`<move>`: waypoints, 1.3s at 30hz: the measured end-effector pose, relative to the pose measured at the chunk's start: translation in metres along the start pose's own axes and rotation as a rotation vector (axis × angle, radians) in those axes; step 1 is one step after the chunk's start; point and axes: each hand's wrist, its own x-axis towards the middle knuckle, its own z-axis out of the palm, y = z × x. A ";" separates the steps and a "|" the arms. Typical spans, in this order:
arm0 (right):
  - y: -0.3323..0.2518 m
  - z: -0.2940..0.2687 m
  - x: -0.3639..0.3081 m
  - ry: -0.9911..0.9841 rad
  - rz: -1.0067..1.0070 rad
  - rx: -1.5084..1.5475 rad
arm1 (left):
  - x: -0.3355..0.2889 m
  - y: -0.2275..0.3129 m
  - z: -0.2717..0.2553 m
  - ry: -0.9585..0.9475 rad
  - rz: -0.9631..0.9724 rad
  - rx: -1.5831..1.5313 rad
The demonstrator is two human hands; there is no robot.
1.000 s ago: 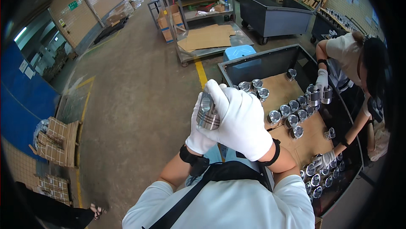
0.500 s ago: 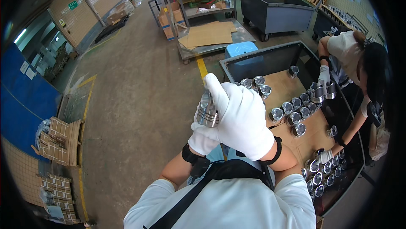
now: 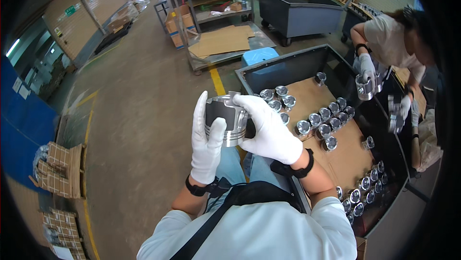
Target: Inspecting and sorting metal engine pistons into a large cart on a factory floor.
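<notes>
A silver engine piston with a dark grey skirt patch is held in front of my body, its ring grooves toward the bottom. My left hand, in a white glove, grips its left side, with the thumb across the front. On the other side, my gloved right hand holds the piston's right edge with bent fingers. Both hands are beside a black-walled bin, where several pistons stand in groups on a cardboard sheet.
Across the bin, a co-worker in white gloves holds pistons in both hands. Beyond the bin are a blue stool, a metal shelf cart and a grey wheeled bin. Pallets of boxes stand at the left.
My hands, earlier overlapped around the piston, are now apart on its two sides, exposing more of it. The co-worker has lifted the near hand from the bin, holding pistons.
</notes>
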 end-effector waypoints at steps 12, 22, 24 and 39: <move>0.006 0.021 -0.009 0.056 0.239 0.637 | 0.005 -0.001 0.000 -0.268 0.012 -0.128; 0.007 0.002 -0.014 -0.059 0.123 -0.053 | 0.006 -0.031 -0.013 -0.146 -0.696 -1.184; 0.002 -0.001 -0.011 -0.073 0.136 -0.030 | 0.007 -0.031 -0.013 -0.082 -0.679 -1.135; -0.005 0.014 -0.010 0.082 0.033 0.067 | -0.009 -0.009 -0.005 0.017 -0.027 -0.227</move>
